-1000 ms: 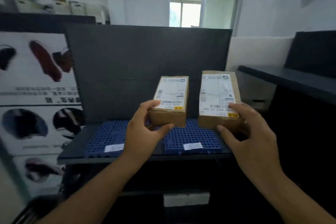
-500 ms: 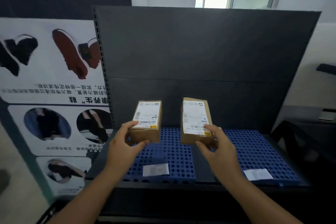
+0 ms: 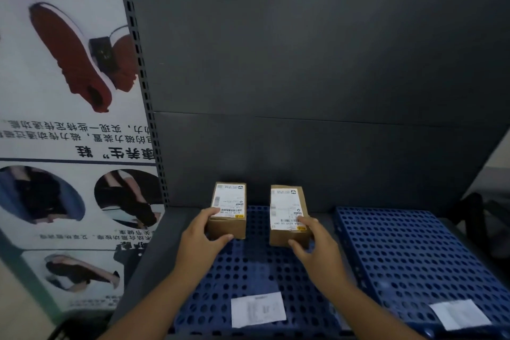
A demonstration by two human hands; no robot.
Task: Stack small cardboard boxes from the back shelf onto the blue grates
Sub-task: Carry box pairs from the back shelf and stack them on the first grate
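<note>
Two small cardboard boxes with white shipping labels sit side by side at the back of the left blue grate (image 3: 256, 276). My left hand (image 3: 200, 240) grips the left box (image 3: 228, 211) at its near end, thumb under its front face. My right hand (image 3: 317, 246) grips the right box (image 3: 288, 214), fingers on its label and thumb at its front. Both boxes appear to rest on or just above the grate; contact cannot be told. A second blue grate (image 3: 414, 257) lies to the right, nothing stacked on it.
A dark grey shelf back panel (image 3: 317, 77) rises right behind the boxes. A white paper slip (image 3: 258, 309) lies at the left grate's front, another slip (image 3: 459, 313) on the right grate. A shoe poster (image 3: 69, 119) stands to the left.
Both hands have carried the boxes forward and down to the back of the left blue grate. The view has moved closer and tilted down.
</note>
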